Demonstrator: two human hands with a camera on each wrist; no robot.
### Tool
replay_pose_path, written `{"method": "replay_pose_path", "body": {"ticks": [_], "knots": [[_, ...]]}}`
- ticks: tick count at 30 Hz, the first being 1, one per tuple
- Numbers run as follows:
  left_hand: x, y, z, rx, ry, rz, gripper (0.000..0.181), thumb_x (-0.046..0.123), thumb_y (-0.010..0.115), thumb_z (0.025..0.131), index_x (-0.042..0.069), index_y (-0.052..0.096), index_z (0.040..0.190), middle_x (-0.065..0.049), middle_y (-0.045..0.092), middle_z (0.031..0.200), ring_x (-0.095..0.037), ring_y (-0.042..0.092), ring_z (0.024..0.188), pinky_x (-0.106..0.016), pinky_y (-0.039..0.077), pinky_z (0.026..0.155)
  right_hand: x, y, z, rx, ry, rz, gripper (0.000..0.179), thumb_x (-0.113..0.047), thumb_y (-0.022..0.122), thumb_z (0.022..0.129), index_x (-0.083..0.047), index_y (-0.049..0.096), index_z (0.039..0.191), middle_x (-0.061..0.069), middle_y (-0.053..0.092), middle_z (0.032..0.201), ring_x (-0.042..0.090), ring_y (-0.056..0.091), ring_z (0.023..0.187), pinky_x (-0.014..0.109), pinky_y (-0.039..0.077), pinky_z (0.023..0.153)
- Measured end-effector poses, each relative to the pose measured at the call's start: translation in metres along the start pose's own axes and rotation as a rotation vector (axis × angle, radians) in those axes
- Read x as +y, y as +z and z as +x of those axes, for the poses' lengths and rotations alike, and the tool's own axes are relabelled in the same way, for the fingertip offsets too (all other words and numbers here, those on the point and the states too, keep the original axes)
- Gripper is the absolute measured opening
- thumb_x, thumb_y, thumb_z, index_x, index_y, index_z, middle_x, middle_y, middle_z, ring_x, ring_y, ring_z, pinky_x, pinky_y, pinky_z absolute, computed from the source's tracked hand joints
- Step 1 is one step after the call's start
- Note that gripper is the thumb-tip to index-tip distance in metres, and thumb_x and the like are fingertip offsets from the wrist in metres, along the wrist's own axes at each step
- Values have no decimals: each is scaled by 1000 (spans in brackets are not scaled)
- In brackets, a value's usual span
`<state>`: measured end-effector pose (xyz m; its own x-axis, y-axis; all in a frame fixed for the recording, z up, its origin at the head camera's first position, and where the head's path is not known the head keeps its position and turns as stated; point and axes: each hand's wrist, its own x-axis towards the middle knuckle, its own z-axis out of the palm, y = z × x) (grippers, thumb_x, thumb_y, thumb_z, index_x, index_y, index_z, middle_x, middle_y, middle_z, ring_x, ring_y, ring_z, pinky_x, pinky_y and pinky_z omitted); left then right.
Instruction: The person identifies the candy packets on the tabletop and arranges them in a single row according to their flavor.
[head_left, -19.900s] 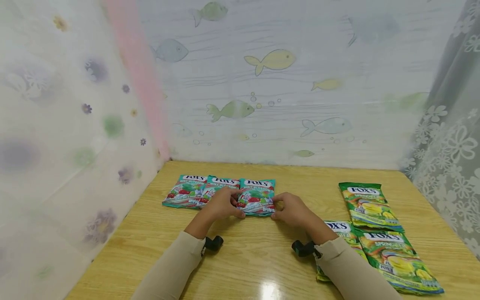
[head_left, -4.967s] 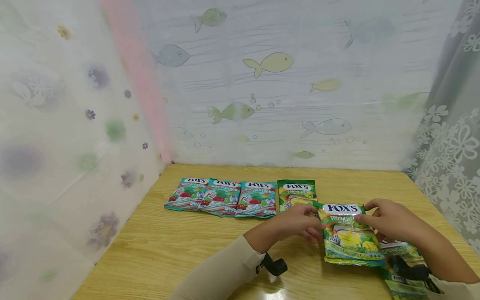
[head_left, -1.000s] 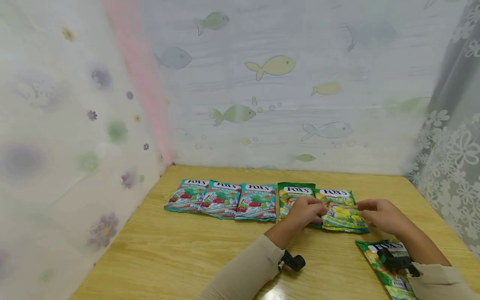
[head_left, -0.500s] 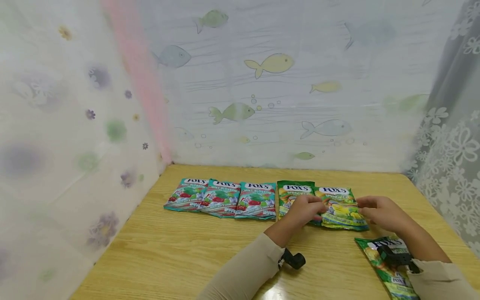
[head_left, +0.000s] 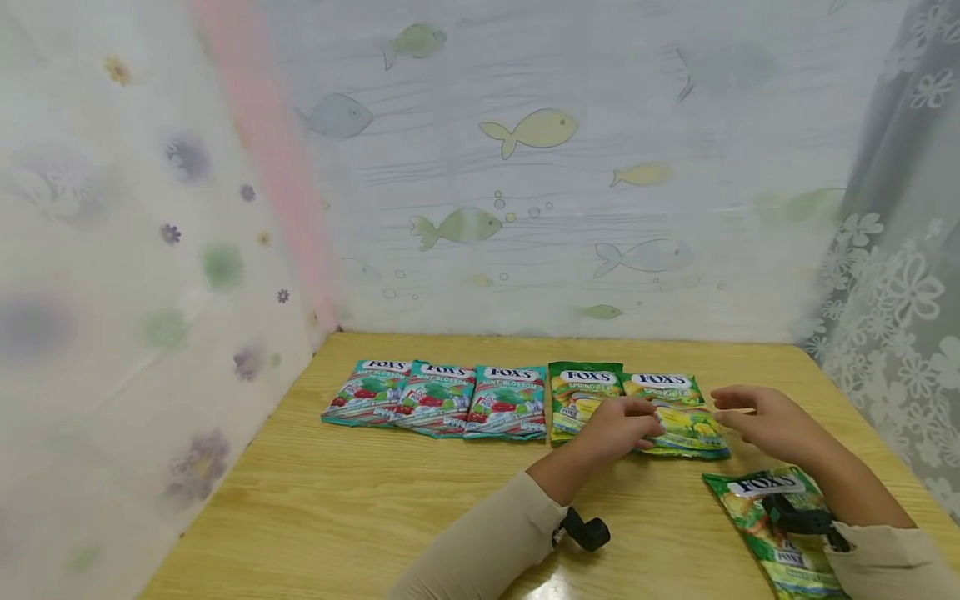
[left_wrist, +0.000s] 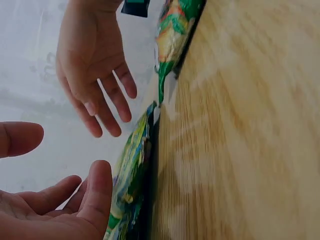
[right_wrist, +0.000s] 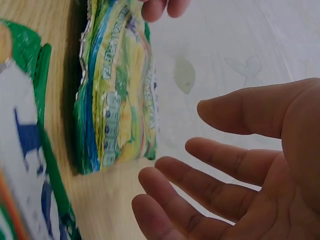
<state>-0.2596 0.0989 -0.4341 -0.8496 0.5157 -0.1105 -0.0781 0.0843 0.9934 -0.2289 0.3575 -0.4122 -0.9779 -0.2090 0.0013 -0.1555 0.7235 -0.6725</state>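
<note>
Two green Fox's Spring Tea candy bags, a left one [head_left: 581,402] and a right one [head_left: 678,421], lie side by side in the head view, their edges meeting or overlapping. My left hand [head_left: 618,429] hovers over the place where they meet and hides part of both. Its relaxed fingers [left_wrist: 97,200] hold nothing in the left wrist view. Just right of the right bag is my right hand [head_left: 772,425], fingers spread and apart from it, as the right wrist view confirms. A third Spring Tea bag [head_left: 757,517] lies slanted below my right wrist, partly hidden by the sleeve and wrist camera.
To the left, three teal Mint Blossom candy bags [head_left: 506,404] continue the row, the leftmost pair overlapping. The wooden table [head_left: 360,508] ends at a fish-patterned wall sheet [head_left: 465,292] behind, with a flowered sheet [head_left: 150,350] on the left and a grey lace curtain [head_left: 892,275] on the right.
Two Spring Tea bags have moved from the table's right side into the row beside the Mint Blossom bags. In the last half second my right hand has drawn slightly away from the right one.
</note>
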Motion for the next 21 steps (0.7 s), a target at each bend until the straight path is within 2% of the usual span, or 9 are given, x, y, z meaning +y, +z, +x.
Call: {"method": "replay_pose_path", "body": {"ticks": [3, 4, 8, 10, 13, 16, 21], "knots": [[2, 7, -3, -40, -15, -41, 44, 11, 66, 99, -1, 59, 141, -6, 57, 147, -23, 71, 112, -40, 60, 94, 4, -3, -4, -2, 10, -7, 55, -23, 55, 109, 14, 44, 148, 41, 50, 142, 55, 59, 120, 47, 62, 80], [3, 9, -4, -51, -23, -57, 45, 10, 65, 99, -2, 58, 141, -8, 58, 146, -25, 71, 113, -41, 60, 95, 6, -5, -6, -3, 13, -9, 55, -23, 55, 109, 15, 43, 147, 41, 50, 141, 54, 60, 119, 47, 62, 80], [5, 22, -7, -60, -83, -123, 43, 7, 65, 98, -4, 59, 139, -12, 67, 132, -28, 73, 109, -44, 60, 96, 14, -11, -12, -8, 31, -18, 55, -22, 55, 109, 16, 42, 147, 42, 51, 139, 52, 63, 115, 47, 62, 79], [5, 28, -8, -56, -124, -167, 41, 5, 66, 97, -3, 60, 137, -14, 73, 112, -29, 74, 106, -44, 60, 94, 18, -15, -16, -15, 39, -21, 56, -21, 54, 109, 18, 42, 146, 43, 50, 139, 51, 64, 113, 48, 62, 78], [4, 36, -9, -46, -175, -250, 40, 0, 66, 95, -3, 61, 134, -16, 73, 107, -32, 74, 105, -42, 61, 93, 25, -21, -21, -23, 62, -30, 56, -23, 54, 109, 18, 42, 146, 42, 52, 138, 47, 65, 112, 46, 63, 77], [2, 41, -12, -53, -217, -314, 40, -2, 65, 94, -4, 60, 134, -18, 72, 111, -34, 74, 108, -40, 60, 95, 31, -26, -26, -40, 87, -26, 58, -25, 54, 110, 19, 42, 145, 42, 53, 137, 45, 66, 110, 45, 63, 76], [-3, 48, -18, -85, -279, -296, 24, 2, 64, 97, -7, 69, 118, -16, 75, 104, -31, 74, 108, -34, 61, 94, 40, -31, -35, -85, 154, 28, 61, -27, 53, 110, 21, 39, 146, 41, 55, 133, 40, 68, 108, 43, 63, 77]]}}
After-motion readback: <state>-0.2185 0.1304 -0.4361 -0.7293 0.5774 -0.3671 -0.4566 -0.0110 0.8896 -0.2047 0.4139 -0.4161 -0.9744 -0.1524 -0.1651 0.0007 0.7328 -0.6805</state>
